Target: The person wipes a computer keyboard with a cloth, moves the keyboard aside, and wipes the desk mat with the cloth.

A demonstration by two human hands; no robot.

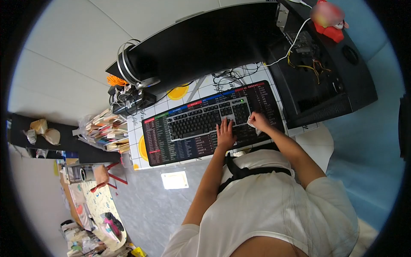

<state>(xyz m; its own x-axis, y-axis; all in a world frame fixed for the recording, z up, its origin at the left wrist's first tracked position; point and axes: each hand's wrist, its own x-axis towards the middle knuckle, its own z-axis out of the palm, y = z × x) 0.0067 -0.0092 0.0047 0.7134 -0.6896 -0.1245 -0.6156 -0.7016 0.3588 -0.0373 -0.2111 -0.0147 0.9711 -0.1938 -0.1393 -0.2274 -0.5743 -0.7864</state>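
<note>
Keyboard (192, 122): being supported by the printed desk mat (184, 150) lying beneath it.
Left hand (226, 136): being spread flat, fingertips resting on the keyboard's front edge near the arrow keys; nothing visibly being gripped.
Right hand (260, 121): being held closed around a crumpled white wad (258, 132) at the keyboard's right end; cloth or paper cannot be told.
Technique (judged): keyboard probably best being steadied by left fingers, wad being pressed lightly.
</note>
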